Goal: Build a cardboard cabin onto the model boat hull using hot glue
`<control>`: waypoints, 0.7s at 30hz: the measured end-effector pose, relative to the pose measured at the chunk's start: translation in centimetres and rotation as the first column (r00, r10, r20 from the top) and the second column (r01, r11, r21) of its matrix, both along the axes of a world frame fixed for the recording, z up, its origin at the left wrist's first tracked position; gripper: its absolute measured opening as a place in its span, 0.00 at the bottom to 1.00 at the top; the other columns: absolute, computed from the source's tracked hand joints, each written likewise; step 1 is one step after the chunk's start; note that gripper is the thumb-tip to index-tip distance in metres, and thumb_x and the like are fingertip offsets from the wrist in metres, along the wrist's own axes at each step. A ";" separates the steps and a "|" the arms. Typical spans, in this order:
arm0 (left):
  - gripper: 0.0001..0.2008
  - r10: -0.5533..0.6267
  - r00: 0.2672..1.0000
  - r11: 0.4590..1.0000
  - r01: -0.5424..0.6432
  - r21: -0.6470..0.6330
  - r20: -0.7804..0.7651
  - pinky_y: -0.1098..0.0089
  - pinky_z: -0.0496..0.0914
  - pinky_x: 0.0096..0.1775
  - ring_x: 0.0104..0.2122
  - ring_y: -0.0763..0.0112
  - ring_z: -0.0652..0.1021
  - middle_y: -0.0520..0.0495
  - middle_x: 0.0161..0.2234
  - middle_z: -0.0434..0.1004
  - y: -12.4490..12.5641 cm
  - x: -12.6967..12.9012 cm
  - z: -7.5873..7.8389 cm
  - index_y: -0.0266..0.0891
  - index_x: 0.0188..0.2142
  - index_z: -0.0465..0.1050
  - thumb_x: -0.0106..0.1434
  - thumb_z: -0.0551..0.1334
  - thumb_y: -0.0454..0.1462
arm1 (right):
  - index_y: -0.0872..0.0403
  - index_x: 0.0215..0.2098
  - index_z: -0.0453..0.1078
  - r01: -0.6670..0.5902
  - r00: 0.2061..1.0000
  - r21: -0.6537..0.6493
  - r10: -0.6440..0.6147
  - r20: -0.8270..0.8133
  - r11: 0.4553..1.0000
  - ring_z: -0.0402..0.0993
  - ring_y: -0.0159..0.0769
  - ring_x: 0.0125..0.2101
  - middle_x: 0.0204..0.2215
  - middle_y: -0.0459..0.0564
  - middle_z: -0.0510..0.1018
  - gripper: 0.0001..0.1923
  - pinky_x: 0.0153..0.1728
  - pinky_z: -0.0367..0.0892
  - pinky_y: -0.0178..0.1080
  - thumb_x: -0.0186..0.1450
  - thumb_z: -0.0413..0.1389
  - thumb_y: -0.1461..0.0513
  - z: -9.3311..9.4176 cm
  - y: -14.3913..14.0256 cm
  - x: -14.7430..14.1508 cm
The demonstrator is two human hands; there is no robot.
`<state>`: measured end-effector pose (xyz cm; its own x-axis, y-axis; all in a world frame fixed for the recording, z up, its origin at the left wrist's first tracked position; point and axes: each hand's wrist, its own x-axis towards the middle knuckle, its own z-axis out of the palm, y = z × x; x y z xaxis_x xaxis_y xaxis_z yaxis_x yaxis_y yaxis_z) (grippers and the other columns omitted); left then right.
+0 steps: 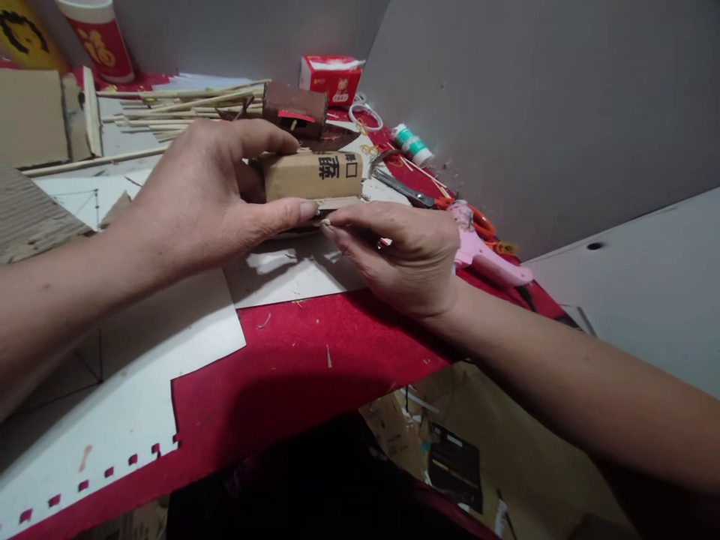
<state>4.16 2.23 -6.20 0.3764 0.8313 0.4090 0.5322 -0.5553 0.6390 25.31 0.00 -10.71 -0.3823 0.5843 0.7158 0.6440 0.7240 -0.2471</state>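
Observation:
My left hand [202, 199] grips a small brown cardboard block [312, 175] with black printed characters, thumb under it and fingers over its top. My right hand [402, 251] pinches a thin stick or strip [331, 217] at the block's lower front edge with fingertips together. Both hands hover just above white card [292, 274] lying on the red table cover [304, 367]. Directly behind the block stands a dark brown cardboard model [295, 111] with a red patch.
A pink glue gun [484, 251] and orange-handled scissors [478, 219] lie at the right. Bamboo sticks [180, 105] are piled at the back left beside cardboard sheets [34, 120]. A red tissue pack [331, 77], a small green-white bottle [412, 144] and a red cup [98, 37] stand behind. Grey walls enclose the right.

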 end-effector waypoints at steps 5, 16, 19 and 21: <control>0.18 -0.001 1.000 1.000 0.001 0.025 -0.012 0.65 0.75 0.32 0.30 0.64 0.79 0.51 0.34 0.79 -0.1 0.0 0.1 0.41 0.44 0.77 0.54 0.68 0.43 | 0.51 0.38 0.75 -0.054 0.997 0.065 0.050 0.058 0.996 0.80 0.33 0.35 0.36 0.47 0.82 0.08 0.38 0.74 0.38 0.68 0.54 0.65 0.2 0.2 0.0; 0.18 -0.025 1.000 1.000 0.025 0.013 0.018 0.63 0.76 0.37 0.29 0.65 0.80 0.53 0.31 0.79 0.0 0.0 0.0 0.40 0.43 0.77 0.53 0.69 0.44 | 0.54 0.38 0.74 -0.070 0.988 0.155 0.047 0.144 0.985 0.79 0.31 0.33 0.34 0.46 0.82 0.08 0.35 0.73 0.33 0.69 0.52 0.66 -0.1 0.7 0.0; 0.19 -0.040 0.999 0.999 0.040 0.005 0.030 0.63 0.77 0.38 0.31 0.63 0.81 0.52 0.30 0.79 -0.1 0.0 0.1 0.39 0.43 0.76 0.53 0.70 0.43 | 0.55 0.38 0.75 -0.069 0.989 0.172 0.045 0.139 0.983 0.79 0.31 0.32 0.33 0.47 0.82 0.08 0.33 0.73 0.33 0.69 0.53 0.66 -0.3 0.8 -0.1; 0.20 -0.036 0.999 0.999 0.036 -0.021 0.041 0.59 0.77 0.41 0.33 0.61 0.81 0.52 0.32 0.80 -0.1 0.0 0.2 0.39 0.45 0.76 0.53 0.70 0.42 | 0.56 0.37 0.75 -0.067 0.989 0.200 0.039 0.140 0.977 0.79 0.31 0.31 0.32 0.47 0.82 0.07 0.32 0.73 0.33 0.68 0.53 0.66 -0.4 0.8 0.0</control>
